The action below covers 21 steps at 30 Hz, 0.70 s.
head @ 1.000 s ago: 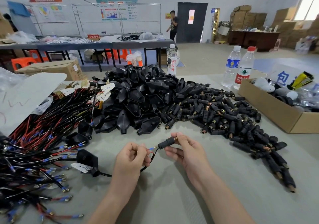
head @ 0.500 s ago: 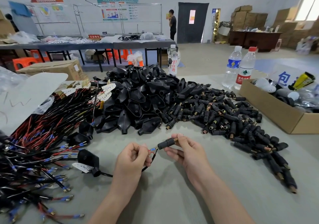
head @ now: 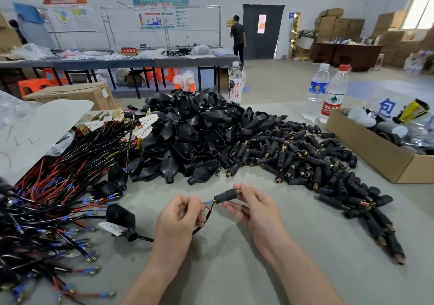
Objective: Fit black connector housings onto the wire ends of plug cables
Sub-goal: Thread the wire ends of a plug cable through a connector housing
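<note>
My right hand (head: 254, 207) pinches a small black connector housing (head: 226, 196) with a brass threaded end, held just above the table. My left hand (head: 179, 215) pinches the red wire end (head: 203, 203) of a plug cable; its blue-sleeved tip sits at the housing's mouth. The cable (head: 199, 228) curves down behind my left hand to its black plug (head: 121, 216) on the table. A heap of small housings (head: 303, 161) spreads at centre right, and a heap of larger black shells (head: 187, 135) lies behind.
A tangle of red and black cables (head: 47, 201) with blue terminals fills the left. An open cardboard box (head: 385, 154) stands at the right edge, two water bottles (head: 325, 93) behind it. A person (head: 237, 38) stands by a far door.
The wire tip has closed in on the housing's mouth; both hands stay almost where they were. The person in the background has turned toward the door.
</note>
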Tool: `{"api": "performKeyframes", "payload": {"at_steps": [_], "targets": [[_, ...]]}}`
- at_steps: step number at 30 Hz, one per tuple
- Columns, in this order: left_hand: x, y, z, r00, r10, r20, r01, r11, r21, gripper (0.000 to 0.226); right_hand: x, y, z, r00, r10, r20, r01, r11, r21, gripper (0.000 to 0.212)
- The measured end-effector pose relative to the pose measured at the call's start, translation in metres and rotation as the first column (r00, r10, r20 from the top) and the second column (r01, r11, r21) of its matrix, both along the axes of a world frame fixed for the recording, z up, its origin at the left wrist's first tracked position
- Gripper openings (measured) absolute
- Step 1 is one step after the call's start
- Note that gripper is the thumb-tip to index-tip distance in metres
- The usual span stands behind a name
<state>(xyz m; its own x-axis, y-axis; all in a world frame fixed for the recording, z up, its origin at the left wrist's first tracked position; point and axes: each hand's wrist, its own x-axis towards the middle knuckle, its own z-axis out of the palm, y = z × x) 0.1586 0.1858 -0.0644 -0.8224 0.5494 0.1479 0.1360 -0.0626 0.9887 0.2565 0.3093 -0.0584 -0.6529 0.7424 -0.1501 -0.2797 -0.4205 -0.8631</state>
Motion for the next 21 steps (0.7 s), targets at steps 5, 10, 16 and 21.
{"api": "performKeyframes", "payload": {"at_steps": [5,10,16,21], "targets": [[0.0014,-0.0017,-0.0001,0.999,0.017,-0.043,-0.017,1.000,-0.010,0.028,0.0005,-0.0008,-0.0016,1.000,0.001,-0.001,-0.001,1.000,0.000,0.026],[0.0042,-0.0019,-0.0011,0.989,0.081,-0.127,-0.089,0.995,-0.052,0.030,0.0002,-0.0035,-0.0008,1.000,0.018,0.002,-0.018,1.000,-0.009,0.027],[0.0068,-0.0022,-0.0028,0.969,0.145,-0.198,-0.158,0.986,-0.052,0.028,-0.0014,-0.0086,0.0010,1.000,0.009,-0.002,-0.009,1.000,-0.024,0.026],[0.0080,-0.0026,-0.0062,0.925,0.184,-0.331,-0.215,0.975,-0.059,0.025,-0.0022,-0.0083,0.0013,1.000,0.004,0.004,-0.004,0.999,-0.049,0.027]]}}
